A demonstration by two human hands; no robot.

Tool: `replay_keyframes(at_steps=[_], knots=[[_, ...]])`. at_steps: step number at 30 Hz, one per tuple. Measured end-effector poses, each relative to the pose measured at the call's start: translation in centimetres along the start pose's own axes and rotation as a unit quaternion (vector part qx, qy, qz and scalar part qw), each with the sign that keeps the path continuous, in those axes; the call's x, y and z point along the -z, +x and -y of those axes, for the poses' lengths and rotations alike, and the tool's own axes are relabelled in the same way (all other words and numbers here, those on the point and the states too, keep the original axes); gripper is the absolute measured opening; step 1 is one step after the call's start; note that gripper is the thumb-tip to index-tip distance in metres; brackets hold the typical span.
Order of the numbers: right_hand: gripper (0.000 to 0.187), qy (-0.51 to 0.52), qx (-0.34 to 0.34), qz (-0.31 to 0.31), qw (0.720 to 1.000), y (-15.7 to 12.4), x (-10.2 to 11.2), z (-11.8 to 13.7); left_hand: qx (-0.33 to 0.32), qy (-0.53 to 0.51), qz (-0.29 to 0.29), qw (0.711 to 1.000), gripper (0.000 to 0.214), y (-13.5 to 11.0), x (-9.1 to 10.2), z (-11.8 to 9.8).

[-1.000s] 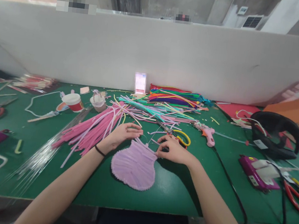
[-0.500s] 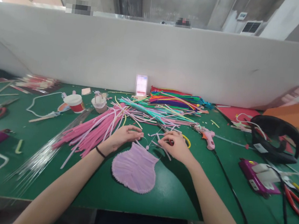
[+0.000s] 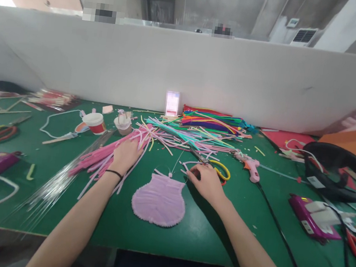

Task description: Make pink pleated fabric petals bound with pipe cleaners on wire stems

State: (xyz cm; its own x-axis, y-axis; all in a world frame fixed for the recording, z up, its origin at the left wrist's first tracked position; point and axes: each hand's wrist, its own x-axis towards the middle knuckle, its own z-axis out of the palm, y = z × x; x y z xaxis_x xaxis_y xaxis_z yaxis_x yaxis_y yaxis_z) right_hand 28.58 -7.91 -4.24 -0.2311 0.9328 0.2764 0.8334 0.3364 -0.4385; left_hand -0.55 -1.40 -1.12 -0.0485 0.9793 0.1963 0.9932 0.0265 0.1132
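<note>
A lilac, shell-shaped piece of woven pipe cleaners (image 3: 159,199) lies on the green table (image 3: 205,228) between my hands, with a thin wire sticking up from its top. My left hand (image 3: 125,155) rests on the bundle of pink pipe cleaners (image 3: 97,160) to the left of it, fingers curled into the strands. My right hand (image 3: 206,181) sits just right of the shell's top, its fingertips pinched on a short lilac pipe cleaner piece (image 3: 188,166). Yellow-handled scissors (image 3: 222,170) lie right behind that hand.
A pink glue gun (image 3: 252,165) with a black cord lies to the right. Mixed pipe cleaners (image 3: 212,119) pile up at the white partition, beside a phone (image 3: 171,103). Two cups (image 3: 95,122) stand at back left. Clear rods (image 3: 57,181), purple devices (image 3: 313,210) and a black object (image 3: 336,168) flank me.
My left hand left the shell's top and moved left onto the pink bundle. My right hand shifted slightly toward me. The shell now lies untouched.
</note>
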Motion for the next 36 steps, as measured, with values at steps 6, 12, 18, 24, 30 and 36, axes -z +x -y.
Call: replay_keyframes(at_steps=[6, 12, 18, 24, 30, 36], knots=[[0.033, -0.017, 0.006, 0.006, 1.000, -0.3, -0.7, 1.6, 0.010, -0.006, -0.079, 0.997, 0.035, 0.2, 0.2, 0.1], [0.011, 0.037, -0.031, 0.014, 0.999, -0.3, -1.3, 1.6, 0.005, -0.057, -0.133, 0.989, 0.046, -0.2, 2.2, 0.2], [0.012, 0.104, -0.055, 0.007, 0.993, -0.1, -0.7, 0.8, -0.094, -0.139, 0.124, 0.978, 0.045, -6.1, 3.6, -0.1], [0.016, 0.061, -0.044, 0.041, 0.996, -0.2, -1.0, 1.0, -0.084, -0.040, 0.059, 0.994, 0.044, -7.1, 4.8, 1.8], [0.018, 0.051, -0.041, 0.050, 0.997, -0.3, -1.1, 0.9, 0.020, 0.110, 0.072, 0.991, 0.035, -2.2, 2.9, 5.9], [0.020, 0.032, -0.050, 0.062, 0.996, -0.3, -1.0, 1.0, -0.009, 0.109, -0.039, 0.993, 0.036, -2.2, 1.5, 5.2]])
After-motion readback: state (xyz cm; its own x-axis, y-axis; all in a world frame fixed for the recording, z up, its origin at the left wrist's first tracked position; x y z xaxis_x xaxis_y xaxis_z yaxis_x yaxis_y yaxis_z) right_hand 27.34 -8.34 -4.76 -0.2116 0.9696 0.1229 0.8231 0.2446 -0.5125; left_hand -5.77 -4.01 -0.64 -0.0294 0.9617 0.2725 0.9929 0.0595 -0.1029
